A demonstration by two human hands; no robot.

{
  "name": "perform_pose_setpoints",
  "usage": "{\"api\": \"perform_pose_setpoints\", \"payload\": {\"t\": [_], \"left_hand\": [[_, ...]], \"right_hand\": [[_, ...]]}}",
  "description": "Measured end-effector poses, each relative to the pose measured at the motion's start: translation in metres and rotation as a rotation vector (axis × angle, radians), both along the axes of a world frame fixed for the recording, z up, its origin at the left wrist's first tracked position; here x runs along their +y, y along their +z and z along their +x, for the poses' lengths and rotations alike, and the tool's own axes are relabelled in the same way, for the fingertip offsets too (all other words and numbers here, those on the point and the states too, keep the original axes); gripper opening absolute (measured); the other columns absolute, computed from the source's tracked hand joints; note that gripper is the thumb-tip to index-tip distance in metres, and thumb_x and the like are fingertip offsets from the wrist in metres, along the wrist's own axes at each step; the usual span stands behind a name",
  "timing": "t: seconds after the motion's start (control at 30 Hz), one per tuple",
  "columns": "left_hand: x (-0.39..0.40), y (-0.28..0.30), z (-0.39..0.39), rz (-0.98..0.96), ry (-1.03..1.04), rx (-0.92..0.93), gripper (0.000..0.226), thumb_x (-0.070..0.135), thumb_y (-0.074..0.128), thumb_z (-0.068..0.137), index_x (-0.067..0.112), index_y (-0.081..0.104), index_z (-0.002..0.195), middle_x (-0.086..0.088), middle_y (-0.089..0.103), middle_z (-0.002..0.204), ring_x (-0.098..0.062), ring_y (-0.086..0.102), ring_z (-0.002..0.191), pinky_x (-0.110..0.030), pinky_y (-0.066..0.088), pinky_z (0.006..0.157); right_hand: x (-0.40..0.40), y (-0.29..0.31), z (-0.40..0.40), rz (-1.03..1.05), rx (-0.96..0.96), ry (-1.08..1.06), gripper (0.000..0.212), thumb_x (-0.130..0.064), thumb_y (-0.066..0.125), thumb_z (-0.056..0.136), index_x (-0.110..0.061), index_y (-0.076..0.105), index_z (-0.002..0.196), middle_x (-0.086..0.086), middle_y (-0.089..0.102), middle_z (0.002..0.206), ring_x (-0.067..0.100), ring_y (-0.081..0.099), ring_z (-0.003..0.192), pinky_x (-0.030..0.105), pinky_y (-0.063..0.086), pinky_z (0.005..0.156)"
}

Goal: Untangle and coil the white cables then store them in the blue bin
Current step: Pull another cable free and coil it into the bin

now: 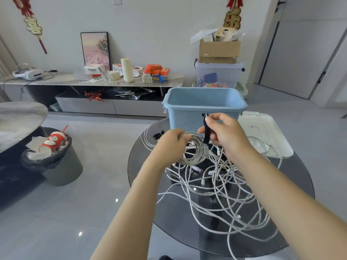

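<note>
Cables (216, 186) sprawl before bin (203, 107), lid (262, 132) beside.

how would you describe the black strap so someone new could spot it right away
Find the blue bin at the far edge of the round glass table. Just in front of it, the right hand pinches the black strap, which hangs upright beside the coiled cable gripped by the left hand. It is the only dark band among white cables.
</note>
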State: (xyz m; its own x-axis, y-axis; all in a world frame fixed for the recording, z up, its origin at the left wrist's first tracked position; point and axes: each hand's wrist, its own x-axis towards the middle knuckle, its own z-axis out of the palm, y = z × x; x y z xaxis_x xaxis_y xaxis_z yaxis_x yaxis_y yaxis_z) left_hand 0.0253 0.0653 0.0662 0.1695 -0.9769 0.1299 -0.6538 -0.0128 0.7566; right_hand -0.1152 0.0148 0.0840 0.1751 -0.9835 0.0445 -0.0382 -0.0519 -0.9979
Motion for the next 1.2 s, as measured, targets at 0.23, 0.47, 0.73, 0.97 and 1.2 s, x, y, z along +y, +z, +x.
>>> {"api": "perform_pose_setpoints", "payload": {"t": [0.23,0.47,0.73,0.97,1.2], "left_hand": [[0.008,-0.005,-0.036,-0.012,-0.12,0.085,0.031,0.032,0.046,0.098,0.009,0.055,0.079,0.004,0.05,0.063,-0.014,0.045,0.061,-0.026,0.037,0.059],[0.006,-0.012,-0.04,0.104,-0.244,0.298,0.032,0.023,0.049,0.098,0.013,0.054,0.068,-0.001,0.054,0.059,-0.018,0.048,0.062,-0.028,0.04,0.064],[0.006,-0.015,-0.035,0.171,-0.35,0.379,0.029,0.032,0.058,0.089,0.007,0.061,0.076,0.0,0.057,0.062,-0.023,0.053,0.07,-0.038,0.045,0.075],[0.012,-0.01,-0.036,0.086,-0.299,0.243,0.014,0.022,0.058,0.092,0.013,0.069,0.091,0.008,0.058,0.058,-0.013,0.05,0.062,-0.024,0.041,0.064],[0.015,-0.007,-0.037,-0.092,-0.268,0.079,0.011,0.019,0.058,0.09,0.029,0.064,0.091,0.017,0.06,0.066,0.001,0.056,0.062,-0.016,0.045,0.064]], "right_hand": [[0.01,-0.003,-0.018,-0.03,0.045,-0.035,0.006,-0.018,0.05,0.096,-0.013,0.053,0.095,0.005,0.064,0.061,0.005,0.043,0.034,0.014,0.034,0.035],[0.004,-0.021,-0.019,-0.269,0.293,-0.164,0.002,-0.024,0.047,0.097,-0.023,0.048,0.095,-0.008,0.063,0.058,0.007,0.061,0.061,0.029,0.051,0.068],[0.001,-0.034,-0.02,-0.387,0.395,-0.261,0.009,-0.029,0.048,0.096,-0.022,0.051,0.1,0.002,0.068,0.071,0.023,0.064,0.07,0.043,0.052,0.071],[0.007,-0.034,-0.019,-0.422,0.309,-0.235,0.005,-0.026,0.05,0.095,-0.021,0.05,0.096,-0.009,0.063,0.057,0.015,0.063,0.062,0.038,0.052,0.067],[-0.007,-0.029,-0.032,0.056,0.169,0.055,0.011,-0.015,0.062,0.084,-0.014,0.061,0.072,0.006,0.063,0.068,0.02,0.059,0.063,0.033,0.049,0.066]]}}
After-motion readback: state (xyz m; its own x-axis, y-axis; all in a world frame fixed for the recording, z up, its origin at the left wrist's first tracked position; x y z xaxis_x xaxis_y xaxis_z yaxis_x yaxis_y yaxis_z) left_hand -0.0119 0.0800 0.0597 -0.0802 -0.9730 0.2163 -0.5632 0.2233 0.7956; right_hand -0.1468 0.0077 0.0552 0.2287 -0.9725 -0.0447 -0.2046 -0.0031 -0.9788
